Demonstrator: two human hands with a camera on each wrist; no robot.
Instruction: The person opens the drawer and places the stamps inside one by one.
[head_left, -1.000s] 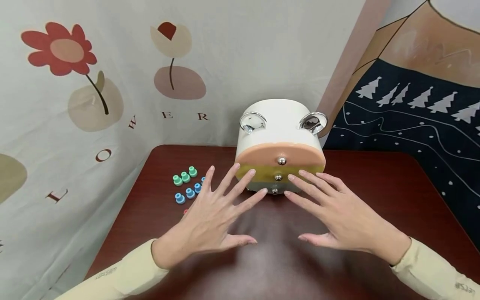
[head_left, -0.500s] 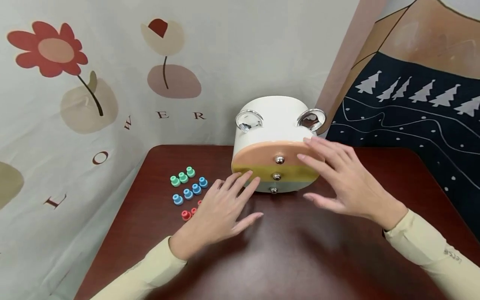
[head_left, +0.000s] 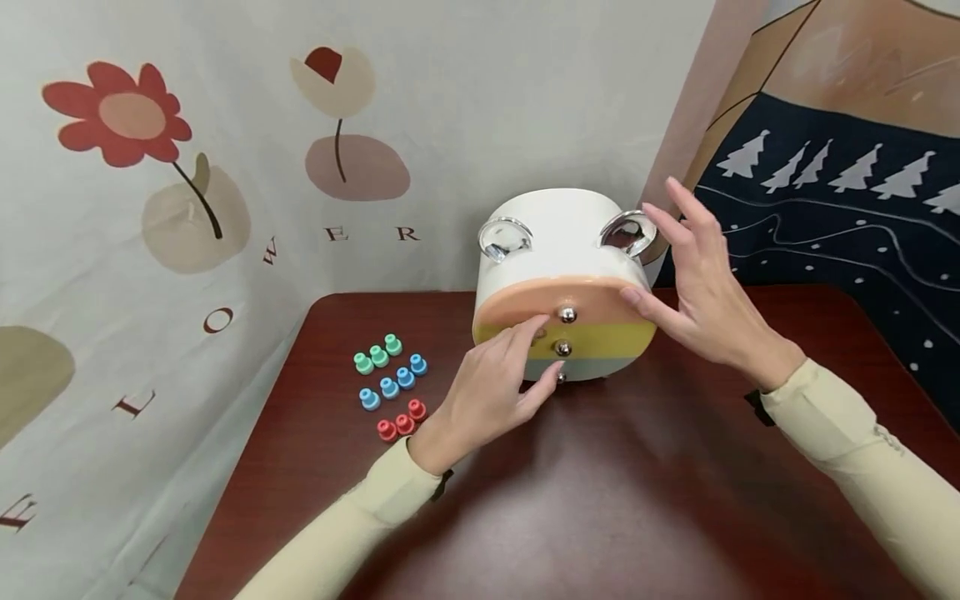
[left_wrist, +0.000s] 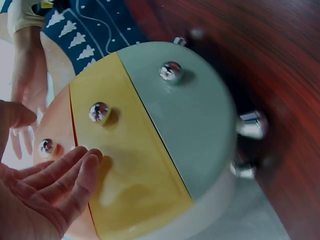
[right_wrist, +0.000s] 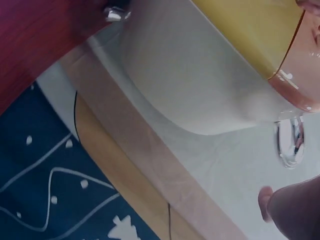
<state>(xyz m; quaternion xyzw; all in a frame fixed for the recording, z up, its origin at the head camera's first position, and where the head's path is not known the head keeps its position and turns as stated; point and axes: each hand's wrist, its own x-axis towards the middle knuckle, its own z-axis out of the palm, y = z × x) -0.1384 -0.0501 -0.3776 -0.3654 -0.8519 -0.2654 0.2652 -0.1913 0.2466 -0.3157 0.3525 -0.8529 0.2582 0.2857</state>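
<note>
A small white drawer cabinet (head_left: pixel 562 229) has chrome ring-shaped ears on top. Its front is banded by an orange drawer (head_left: pixel 525 304), a yellow drawer (head_left: pixel 611 340) and a grey-green drawer (left_wrist: pixel 190 120), each with a round chrome knob. My left hand (head_left: pixel 487 387) reaches across the front, fingers slightly bent close over the yellow drawer, thumb apart and low by the bottom knob. In the left wrist view its fingertips (left_wrist: pixel 92 157) lie between the orange and yellow knobs, gripping neither. At the cabinet's right side, my right hand (head_left: pixel 705 287) spreads its fingers near the right chrome ear (head_left: pixel 630 233), thumb at the orange drawer's edge.
Left of the cabinet, short pegs stand in rows on the dark red table (head_left: pixel 637 517): green pegs (head_left: pixel 378 356), blue pegs (head_left: pixel 388 387) and red pegs (head_left: pixel 405 423). A printed cloth (head_left: pixel 442 108) hangs behind, and a navy tree-patterned cloth (head_left: pixel 825 225) hangs at the right.
My left hand has moved right and up toward the knobs, uncovering the red pegs. My right hand has risen from before the cabinet's front to its upper right side. The drawers have not moved.
</note>
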